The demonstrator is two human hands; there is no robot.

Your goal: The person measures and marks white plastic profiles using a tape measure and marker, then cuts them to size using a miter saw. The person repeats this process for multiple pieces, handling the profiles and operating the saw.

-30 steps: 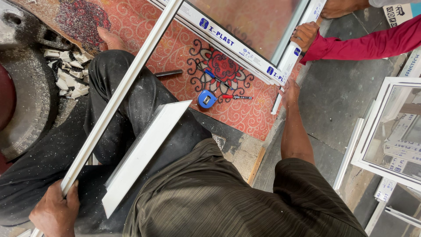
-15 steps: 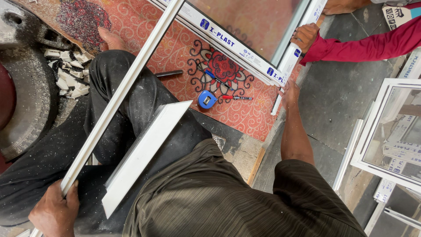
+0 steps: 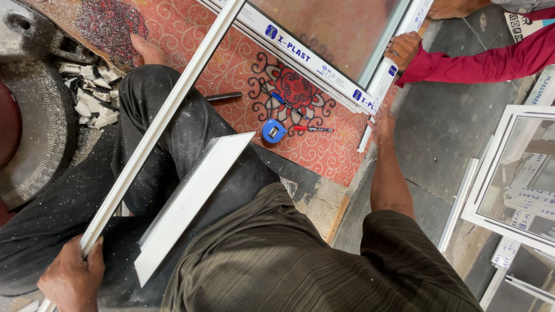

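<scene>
Your left hand (image 3: pixel 72 277) is clamped around the near end of a long white plastic strip (image 3: pixel 162 124), a slim ribbed profile that runs diagonally from the near left up to the far edge of the view, passing over your dusty black trousers. Just right of it, a shorter, wider white profile piece (image 3: pixel 191 199) with a flat smooth face lies across your lap, its far end cut at an angle. Your right hand (image 3: pixel 383 124) reaches to the far right and rests at the near corner of the white window frame (image 3: pixel 324 72), fingers around a thin white bead (image 3: pixel 365 137); how tightly they close you cannot tell. Another person's hand (image 3: pixel 403 49), in a red sleeve, grips the frame's right side rail. On the red patterned mat (image 3: pixel 231 63) lie a round blue tape measure (image 3: pixel 273 131), a red pen (image 3: pixel 312 129) and a dark chisel-like tool (image 3: pixel 224 96). White offcut chips (image 3: pixel 92 95) pile beside the grey metal machine base (image 3: pixel 34 133) at left.
</scene>
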